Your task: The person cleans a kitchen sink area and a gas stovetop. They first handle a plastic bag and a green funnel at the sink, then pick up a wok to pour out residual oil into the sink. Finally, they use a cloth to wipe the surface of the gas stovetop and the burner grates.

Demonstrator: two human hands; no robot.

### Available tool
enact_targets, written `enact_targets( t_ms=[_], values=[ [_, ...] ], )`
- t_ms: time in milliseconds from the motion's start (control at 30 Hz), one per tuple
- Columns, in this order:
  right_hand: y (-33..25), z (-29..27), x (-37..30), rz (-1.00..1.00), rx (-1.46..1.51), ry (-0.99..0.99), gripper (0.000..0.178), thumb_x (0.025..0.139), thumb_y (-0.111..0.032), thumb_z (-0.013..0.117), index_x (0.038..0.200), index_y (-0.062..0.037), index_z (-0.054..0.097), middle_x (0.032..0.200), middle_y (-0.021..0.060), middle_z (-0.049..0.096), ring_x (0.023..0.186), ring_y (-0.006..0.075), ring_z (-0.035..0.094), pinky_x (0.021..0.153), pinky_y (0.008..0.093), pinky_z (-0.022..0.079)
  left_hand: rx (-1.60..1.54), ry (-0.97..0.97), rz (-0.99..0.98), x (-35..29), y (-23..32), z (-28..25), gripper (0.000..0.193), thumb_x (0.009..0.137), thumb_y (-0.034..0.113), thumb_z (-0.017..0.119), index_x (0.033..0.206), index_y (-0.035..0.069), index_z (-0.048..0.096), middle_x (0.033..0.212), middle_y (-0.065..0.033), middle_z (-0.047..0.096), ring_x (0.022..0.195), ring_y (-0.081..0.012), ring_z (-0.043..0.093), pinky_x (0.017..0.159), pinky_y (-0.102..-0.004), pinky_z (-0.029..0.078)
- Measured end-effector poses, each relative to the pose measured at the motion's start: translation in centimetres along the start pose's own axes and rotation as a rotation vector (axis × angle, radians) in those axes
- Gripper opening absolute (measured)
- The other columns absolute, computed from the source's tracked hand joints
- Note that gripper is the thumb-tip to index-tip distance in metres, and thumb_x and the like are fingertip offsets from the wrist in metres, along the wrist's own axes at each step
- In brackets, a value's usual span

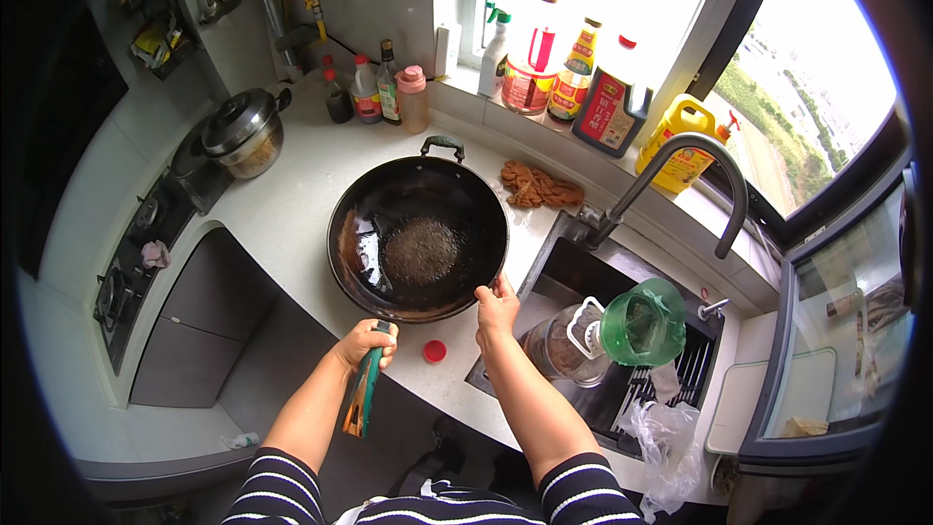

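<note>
A large black wok (pixel 466 204) rests on the pale countertop, its inside dark and shiny, with a brownish, speckled patch at the bottom. My left hand (pixel 367 344) is wrapped round the wok's long green and orange handle (pixel 361 397), which points toward me. At the near right rim, my right hand (pixel 498 309) grips the wok's edge, thumb toward me; its other fingers are partly hidden. On the wok's far side is a small loop handle (pixel 443 144). A red cap (pixel 434 351) lies on the counter between my forearms.
Right of the wok, a dark sink (pixel 559 267) holds a clear jug (pixel 554 348) and a green translucent container (pixel 643 323) under a curved faucet (pixel 741 204). A brown cloth (pixel 537 185) lies behind. Bottles line the windowsill; a steel pot (pixel 245 141) stands left, near the stove (pixel 121 297).
</note>
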State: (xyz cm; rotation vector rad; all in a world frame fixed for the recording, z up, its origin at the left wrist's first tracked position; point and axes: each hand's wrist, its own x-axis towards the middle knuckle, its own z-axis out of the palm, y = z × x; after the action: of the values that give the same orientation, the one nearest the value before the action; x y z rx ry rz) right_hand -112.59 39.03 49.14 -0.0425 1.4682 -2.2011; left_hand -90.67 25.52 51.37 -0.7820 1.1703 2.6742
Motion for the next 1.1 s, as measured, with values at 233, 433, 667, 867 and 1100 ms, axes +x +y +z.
enact_targets(
  t_ms=[233,433,667,867,1100],
  values=[
    [0.8,-0.7,-0.3,-0.004,-0.009,-0.022,0.059,0.079,0.012,0.054,0.136,0.0031,0.046,0.126,0.0069,0.059,0.113,0.0141,0.056,0.096,0.0247,0.041,0.130,0.126,-0.058,-0.2,0.7,1.2,0.008,0.082,0.010,0.062,0.084,0.006,0.055,0.065,-0.0052,0.058,0.050,-0.0156,0.059,0.047,-0.0271,0.049],
    [-0.9,-4.3,-3.6,0.148,-0.491,-0.085,0.062,0.086,-0.016,0.068,0.139,0.0043,0.042,0.130,0.0125,0.056,0.107,0.0148,0.055,0.093,0.0267,0.043,1.084,0.665,-0.128,-1.3,2.6,1.7,0.047,0.075,0.040,0.077,0.094,0.000,0.059,0.072,-0.0098,0.063,0.066,-0.0229,0.065,0.061,-0.0343,0.053],
    [-13.0,-15.3,-13.4,0.240,-0.373,-0.199,0.031,0.087,-0.011,0.068,0.114,0.0021,0.062,0.108,0.0101,0.066,0.100,0.0143,0.061,0.090,0.0271,0.048,1.153,0.634,0.692,-2.8,2.7,18.7,0.072,0.064,0.026,0.088,0.123,0.005,0.054,0.093,-0.0106,0.065,0.089,-0.0223,0.063,0.085,-0.0342,0.049],
    [-17.1,-22.4,-12.8,-0.002,-0.480,0.034,0.029,0.085,-0.006,0.069,0.112,0.0022,0.059,0.102,0.0082,0.065,0.089,0.0112,0.061,0.081,0.0240,0.049,1.192,0.319,0.712,7.9,-5.2,28.1,0.113,0.060,0.044,0.087,0.145,0.003,0.026,0.133,-0.0232,0.043,0.127,-0.0356,0.041,0.107,-0.0435,0.034],
    [-20.4,-24.6,-10.9,-0.144,-0.687,-0.037,0.052,0.079,-0.013,0.073,0.127,-0.0057,0.055,0.117,0.0073,0.060,0.098,0.0156,0.059,0.084,0.0307,0.049,0.998,0.348,0.907,14.1,-9.8,31.6,0.125,0.055,0.043,0.091,0.145,0.000,0.015,0.142,-0.0234,0.031,0.133,-0.0393,0.031,0.111,-0.0462,0.028]
  ],
)
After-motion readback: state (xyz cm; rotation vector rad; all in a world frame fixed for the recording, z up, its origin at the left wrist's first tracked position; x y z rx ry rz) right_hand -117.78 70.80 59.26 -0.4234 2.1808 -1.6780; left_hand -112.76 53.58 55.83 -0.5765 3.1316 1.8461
